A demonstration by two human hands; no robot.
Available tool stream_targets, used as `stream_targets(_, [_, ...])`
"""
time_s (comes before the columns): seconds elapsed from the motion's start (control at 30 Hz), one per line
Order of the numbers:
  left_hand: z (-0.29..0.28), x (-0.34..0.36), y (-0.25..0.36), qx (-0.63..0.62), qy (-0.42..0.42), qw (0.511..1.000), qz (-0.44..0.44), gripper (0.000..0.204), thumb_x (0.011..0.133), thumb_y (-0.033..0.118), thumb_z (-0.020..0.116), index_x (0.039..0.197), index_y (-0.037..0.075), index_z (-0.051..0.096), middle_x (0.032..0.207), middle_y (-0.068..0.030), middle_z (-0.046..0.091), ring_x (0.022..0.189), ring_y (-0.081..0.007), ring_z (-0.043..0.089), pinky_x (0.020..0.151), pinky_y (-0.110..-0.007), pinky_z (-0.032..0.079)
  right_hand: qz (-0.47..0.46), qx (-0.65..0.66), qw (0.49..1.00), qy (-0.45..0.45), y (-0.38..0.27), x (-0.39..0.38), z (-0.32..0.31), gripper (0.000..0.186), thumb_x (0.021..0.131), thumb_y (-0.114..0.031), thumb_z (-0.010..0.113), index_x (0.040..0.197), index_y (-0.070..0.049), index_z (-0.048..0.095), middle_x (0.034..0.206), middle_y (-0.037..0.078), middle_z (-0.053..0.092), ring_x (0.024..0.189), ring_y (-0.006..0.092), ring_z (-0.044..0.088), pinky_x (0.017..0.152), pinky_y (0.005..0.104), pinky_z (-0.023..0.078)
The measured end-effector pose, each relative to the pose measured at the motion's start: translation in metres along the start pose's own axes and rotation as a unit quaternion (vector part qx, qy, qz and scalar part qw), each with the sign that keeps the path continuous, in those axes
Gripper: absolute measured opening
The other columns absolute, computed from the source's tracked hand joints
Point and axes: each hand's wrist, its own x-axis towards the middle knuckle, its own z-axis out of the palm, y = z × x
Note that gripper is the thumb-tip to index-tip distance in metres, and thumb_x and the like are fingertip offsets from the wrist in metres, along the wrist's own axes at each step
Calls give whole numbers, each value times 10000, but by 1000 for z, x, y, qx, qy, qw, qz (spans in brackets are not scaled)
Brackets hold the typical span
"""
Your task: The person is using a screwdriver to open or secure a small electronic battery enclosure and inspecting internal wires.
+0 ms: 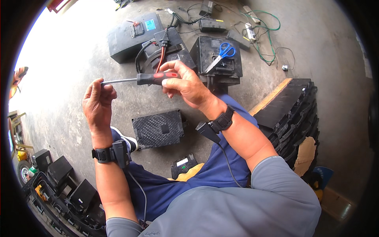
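A screwdriver [150,78] with a black and red handle is held level between my two hands, above the floor. My right hand [185,85] grips its handle, fingers wrapped round the end. My left hand [98,103] pinches the tip of the metal shaft between thumb and fingers. Below them on the concrete lies a flat black box [158,128] with a ribbed, patterned top, in front of my knees. Just beyond my hands stands a black battery box [177,55] with red and black cables and a plug.
Blue-handled scissors [222,57] lie on another black box [217,41]. A large black case [132,37] stands at the far left. Stacked black panels [290,106] rise on my right. Cables and a power strip [250,31] trail behind. More black boxes [82,195] line the lower left.
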Motion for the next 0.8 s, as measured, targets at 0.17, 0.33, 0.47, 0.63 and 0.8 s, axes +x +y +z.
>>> stream_targets(0.17, [1,-1,2,-12,-1,1000,9,260,996,224,577,1087,-8,650,844,-123,711,750,-211,702,667,-327,582,108,-2,993,-48,-1,0,-15,276,959,-198,617,1197,-81,538,961,57,649,736,109,631,612,244,495])
stream_targets(0.33, [-1,0,0,5,14,1000,8,262,998,233,575,1077,-5,653,838,-122,709,733,-209,696,655,-325,576,94,-3,995,-33,3,-1,-5,333,963,-294,641,1199,-81,542,964,57,645,728,107,629,594,236,489])
stream_targets(0.47, [1,-1,0,5,23,1000,10,270,998,241,576,1072,-7,652,820,-116,703,713,-204,685,650,-322,569,26,-46,999,-15,3,-1,-2,335,961,-300,639,1199,-81,549,970,55,643,729,98,627,586,230,481])
stream_targets(0.63, [5,-2,3,11,29,999,9,272,998,246,577,1066,-8,647,810,-114,698,711,-199,679,647,-320,561,113,-32,990,-83,-2,-1,-8,311,944,-194,650,1206,-67,540,999,60,641,725,95,618,590,230,483])
stream_targets(0.8, [2,-2,1,15,30,999,6,270,999,251,575,1058,-3,646,808,-113,697,705,-193,674,637,-315,553,26,-81,996,-27,0,-5,5,305,974,-248,608,1204,-62,531,984,67,650,703,85,621,573,221,473])
